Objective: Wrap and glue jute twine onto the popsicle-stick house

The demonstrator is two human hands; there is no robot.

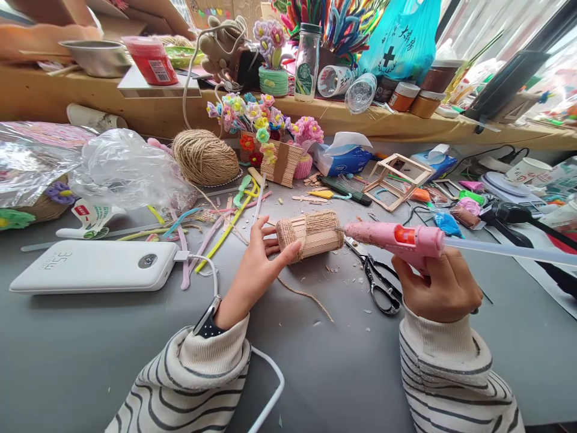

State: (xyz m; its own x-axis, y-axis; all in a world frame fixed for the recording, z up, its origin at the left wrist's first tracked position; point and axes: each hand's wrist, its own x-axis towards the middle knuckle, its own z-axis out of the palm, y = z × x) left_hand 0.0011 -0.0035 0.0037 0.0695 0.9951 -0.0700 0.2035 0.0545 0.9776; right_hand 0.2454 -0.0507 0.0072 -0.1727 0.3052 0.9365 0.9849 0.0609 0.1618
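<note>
A small cylinder of wooden sticks (322, 236), wrapped with twine at both ends, lies on its side above the table. My left hand (267, 255) grips its left end between thumb and fingers. A pink hot glue gun (383, 236) is in my right hand (444, 285), its nozzle at the twine on the cylinder's right end. A long clear glue stick (509, 249) sticks out of the gun's back. Below the cylinder a loose piece of twine (311, 296) trails over the table. Black-handled scissors (381, 279) lie partly open under the gun.
A white power bank (94, 267) with a cable lies at the left. Behind are a ball of twine (206, 157), pipe-cleaner flowers (256, 120), a wooden stick frame (396, 180) and a blue tissue pack (345, 153). Jars and a glass bottle (308, 66) stand on the ledge.
</note>
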